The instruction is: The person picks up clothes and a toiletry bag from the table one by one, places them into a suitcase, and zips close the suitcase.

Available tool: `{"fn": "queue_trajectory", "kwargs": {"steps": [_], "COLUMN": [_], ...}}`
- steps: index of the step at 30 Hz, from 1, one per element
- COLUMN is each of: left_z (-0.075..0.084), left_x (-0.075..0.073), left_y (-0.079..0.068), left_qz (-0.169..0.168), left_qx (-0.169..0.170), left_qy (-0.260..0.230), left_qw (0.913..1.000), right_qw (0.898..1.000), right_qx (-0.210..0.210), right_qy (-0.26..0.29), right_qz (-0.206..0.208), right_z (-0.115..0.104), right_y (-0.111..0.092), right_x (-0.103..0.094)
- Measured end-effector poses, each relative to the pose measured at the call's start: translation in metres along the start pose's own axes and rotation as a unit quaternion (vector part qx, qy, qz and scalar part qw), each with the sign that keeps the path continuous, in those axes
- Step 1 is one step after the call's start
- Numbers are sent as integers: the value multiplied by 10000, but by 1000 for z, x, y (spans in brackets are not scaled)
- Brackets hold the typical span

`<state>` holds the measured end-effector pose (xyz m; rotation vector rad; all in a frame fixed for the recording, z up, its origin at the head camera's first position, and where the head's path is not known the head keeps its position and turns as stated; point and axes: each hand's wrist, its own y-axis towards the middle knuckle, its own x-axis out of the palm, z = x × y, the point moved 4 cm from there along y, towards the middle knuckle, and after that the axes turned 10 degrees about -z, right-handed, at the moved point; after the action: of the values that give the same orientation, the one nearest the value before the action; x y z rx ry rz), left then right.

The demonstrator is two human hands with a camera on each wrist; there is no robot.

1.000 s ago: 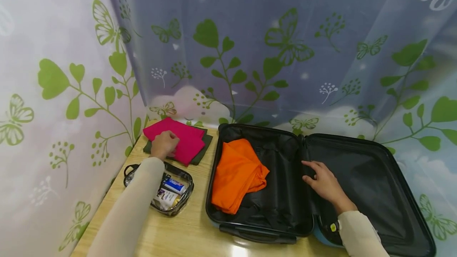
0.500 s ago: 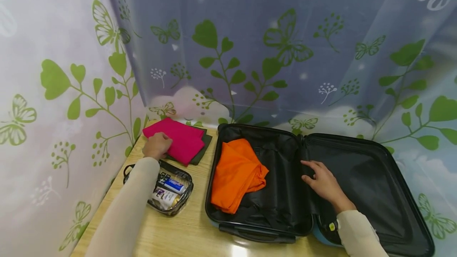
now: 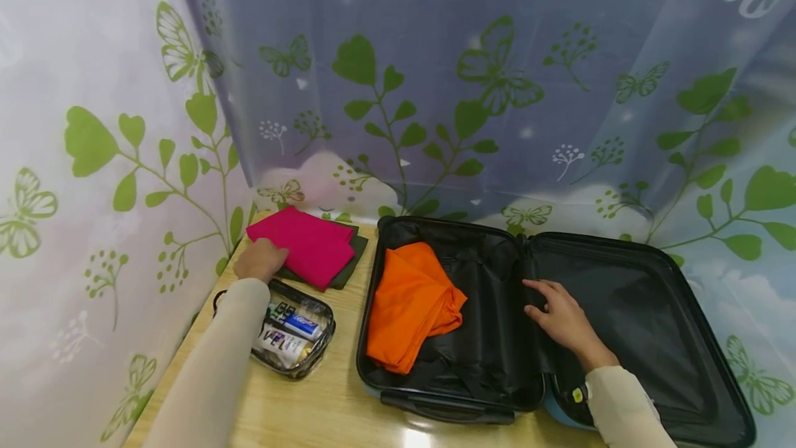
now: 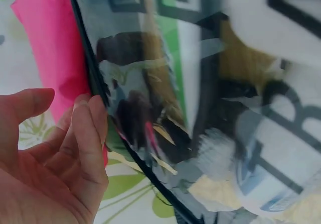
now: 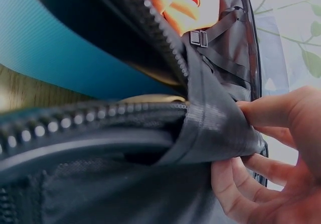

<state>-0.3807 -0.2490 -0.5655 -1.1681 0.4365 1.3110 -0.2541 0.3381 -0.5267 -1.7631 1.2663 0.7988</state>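
Note:
My left hand is at the near left corner of a folded pink cloth, just behind a clear zip pouch with black edging. In the left wrist view, the thumb stands apart, and the relaxed fingertips lie right by the pouch's edge and the pink cloth. An opened black-lined suitcase holds a folded orange cloth. My right hand rests over its hinge, thumb and fingers spread along the fabric hinge strip in the right wrist view.
Under the pink cloth lies a dark green cloth. Inside the pouch are a blue-and-white tube and other toiletries. The suitcase lid half lies flat at right. Butterfly-print curtains close off the back and left of the wooden table.
My left hand has drawn back leftward and nearer, off the middle of the pink cloth to its edge, uncovering more of the pouch. The right hand stays on the hinge.

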Motion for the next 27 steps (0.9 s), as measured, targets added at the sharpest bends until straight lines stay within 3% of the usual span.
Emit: {"fn": "queue_trajectory", "kwargs": {"steps": [5,10,19,20,23,26,27], "left_z": [-10,-9,-8,-16,-17,-19,-12], "left_x": [2,5,14,20,23,26,21], "left_y": [0,-1,1,12,15,18,8], "left_qz": [50,-30,-191,-184,-291,-453,-497], "left_qx": [-131,-155,-242,-148,-185,-244,-389], "left_qy": [23,-75,-1010,-1131,-1577,-2255,-2452], "left_qw": [9999,9998,9944,9933,9869,9729,9674], "right_qw": [10000,10000,10000,10000,10000,10000,10000], "right_qx": [-13,66,44,33,25,19,20], "right_qy": [23,58,47,41,30,15,11], "right_qz": [-17,-48,-15,-13,-11,-30,-29], "right_z": [-2,-3,-2,-2,-2,-3,-3], "right_y": [1,-1,0,0,0,0,0], "right_x": [1,2,2,2,2,1,1]}}
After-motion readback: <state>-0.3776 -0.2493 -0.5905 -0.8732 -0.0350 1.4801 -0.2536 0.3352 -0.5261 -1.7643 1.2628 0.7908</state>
